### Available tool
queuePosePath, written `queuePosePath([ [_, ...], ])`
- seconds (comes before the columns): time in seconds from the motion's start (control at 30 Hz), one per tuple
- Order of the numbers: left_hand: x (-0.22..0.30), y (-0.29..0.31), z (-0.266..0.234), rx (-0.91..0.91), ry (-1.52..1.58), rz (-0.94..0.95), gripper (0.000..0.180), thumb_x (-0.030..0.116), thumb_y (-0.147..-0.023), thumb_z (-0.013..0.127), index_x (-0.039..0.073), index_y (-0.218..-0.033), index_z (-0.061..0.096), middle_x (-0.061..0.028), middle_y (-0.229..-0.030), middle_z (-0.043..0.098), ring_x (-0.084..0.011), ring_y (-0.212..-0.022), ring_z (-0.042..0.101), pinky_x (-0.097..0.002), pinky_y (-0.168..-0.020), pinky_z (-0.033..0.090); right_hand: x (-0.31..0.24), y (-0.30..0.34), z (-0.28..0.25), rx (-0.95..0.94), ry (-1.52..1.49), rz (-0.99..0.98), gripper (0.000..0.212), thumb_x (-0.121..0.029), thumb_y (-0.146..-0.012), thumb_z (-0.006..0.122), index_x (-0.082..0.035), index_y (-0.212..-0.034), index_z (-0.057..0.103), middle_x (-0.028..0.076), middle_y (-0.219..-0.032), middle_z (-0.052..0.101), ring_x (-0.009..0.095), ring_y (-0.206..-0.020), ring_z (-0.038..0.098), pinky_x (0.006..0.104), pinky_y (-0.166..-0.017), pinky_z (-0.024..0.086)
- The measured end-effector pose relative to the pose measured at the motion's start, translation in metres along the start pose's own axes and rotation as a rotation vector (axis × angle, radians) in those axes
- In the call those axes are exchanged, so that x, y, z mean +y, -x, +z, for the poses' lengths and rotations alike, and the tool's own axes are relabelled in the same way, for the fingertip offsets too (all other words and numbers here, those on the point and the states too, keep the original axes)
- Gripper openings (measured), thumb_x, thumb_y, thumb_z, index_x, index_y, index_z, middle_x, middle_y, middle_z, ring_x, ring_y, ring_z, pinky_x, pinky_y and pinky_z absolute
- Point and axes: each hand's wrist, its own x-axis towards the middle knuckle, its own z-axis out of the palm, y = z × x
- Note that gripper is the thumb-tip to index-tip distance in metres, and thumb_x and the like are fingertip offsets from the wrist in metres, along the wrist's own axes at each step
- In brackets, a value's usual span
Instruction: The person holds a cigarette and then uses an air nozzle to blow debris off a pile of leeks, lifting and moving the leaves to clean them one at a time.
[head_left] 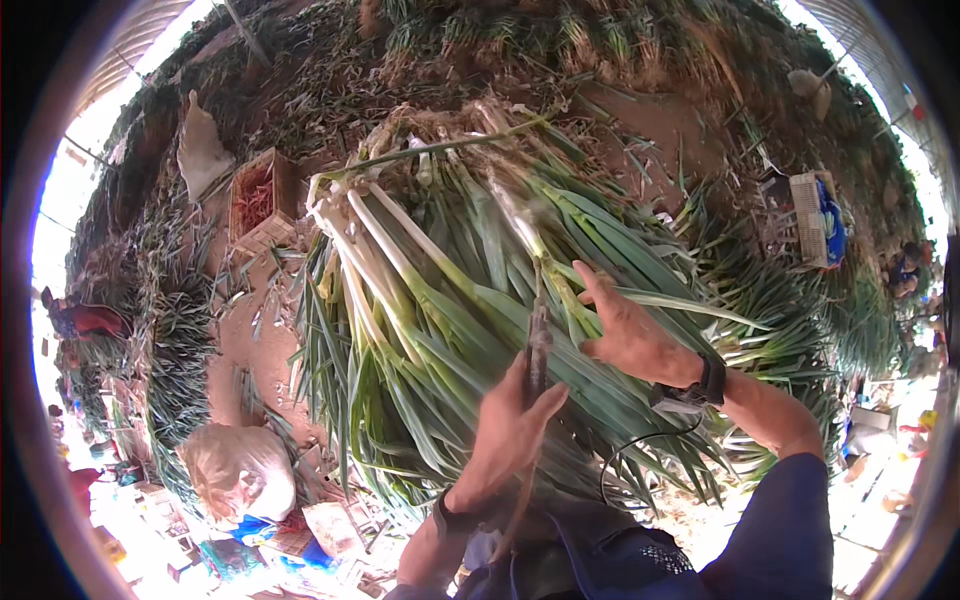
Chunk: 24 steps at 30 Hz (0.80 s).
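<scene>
A big heap of large green onions [440, 290] lies before me, white stems and roots toward the far side, green leaves toward me. My left hand [505, 430] is closed around a grey air blow gun [538, 345] with a slim nozzle pointing away from me; a hose runs down from it. My right hand [630, 330] is just right of the nozzle, over the leaves, its fingers spread and nothing visible in them. Near the nozzle tip lies one onion stem [515, 215], dirty and brownish toward its roots. Several cleaner white stems [385, 225] lie on the left.
At the left stand a crate [268, 232] with red contents and a pale sack [202, 150]. A large filled bag [240, 475] sits at the lower left. Another crate [812, 220] with blue material is at the right. More onions [180, 370] and loose leaf scraps surround the heap.
</scene>
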Motion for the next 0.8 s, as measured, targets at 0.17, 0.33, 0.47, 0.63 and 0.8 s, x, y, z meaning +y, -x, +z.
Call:
queuePosePath([
  [0.17, 0.012, 0.033, 0.013, -0.023, -0.063, -0.042, 0.075, 0.029, -0.093, 0.071, -0.002, -0.155, 0.041, -0.001, -0.089, 0.058, -0.0108, -0.077, 0.049, -0.0267, -0.07, 0.043, 0.018, 0.01, -0.005, 0.09, -0.136, 0.078, 0.102, -0.011, -0.081, 0.079, -0.007, -0.164, 0.018, 0.025, -0.139, 0.058, 0.039, -0.122, 0.063, 0.0449, -0.102, 0.05],
  [0.33, -0.003, 0.022, 0.019, 0.014, -0.018, 0.018, 0.072, 0.025, -0.094, 0.071, -0.001, -0.155, 0.042, 0.0005, -0.088, 0.056, -0.009, -0.077, 0.047, -0.0252, -0.068, 0.041, 0.011, 0.02, -0.011, 0.13, -0.119, 0.081, 0.095, -0.016, -0.082, 0.078, -0.007, -0.161, 0.025, 0.021, -0.132, 0.066, 0.04, -0.118, 0.065, 0.0442, -0.1, 0.051],
  [0.47, 0.0, -0.011, 0.008, 0.08, -0.003, 0.038, 0.063, 0.021, -0.096, 0.067, 0.0, -0.152, 0.046, 0.0018, -0.084, 0.054, -0.0085, -0.073, 0.048, -0.0249, -0.065, 0.041, -0.005, 0.039, -0.007, 0.049, -0.169, 0.107, 0.091, -0.011, -0.081, 0.078, -0.003, -0.158, 0.031, 0.022, -0.133, 0.065, 0.039, -0.118, 0.066, 0.0433, -0.098, 0.052],
  [0.63, 0.003, -0.07, -0.005, 0.093, -0.083, 0.055, 0.054, 0.031, -0.095, 0.066, -0.002, -0.137, 0.058, -0.0013, -0.084, 0.058, -0.0113, -0.07, 0.054, -0.0286, -0.063, 0.047, 0.002, 0.061, -0.009, 0.061, -0.152, 0.072, 0.088, -0.009, -0.078, 0.079, -0.003, -0.156, 0.038, 0.021, -0.133, 0.065, 0.036, -0.116, 0.067, 0.0416, -0.098, 0.052],
  [0.8, 0.018, -0.127, -0.026, 0.135, -0.158, -0.017, 0.049, 0.038, -0.093, 0.069, -0.008, -0.109, 0.064, -0.0097, -0.075, 0.061, -0.0196, -0.066, 0.061, -0.0371, -0.063, 0.05, -0.005, 0.066, -0.014, -0.015, -0.186, 0.178, 0.086, -0.009, -0.08, 0.078, -0.005, -0.156, 0.039, 0.017, -0.136, 0.063, 0.031, -0.116, 0.067, 0.0388, -0.099, 0.052],
])
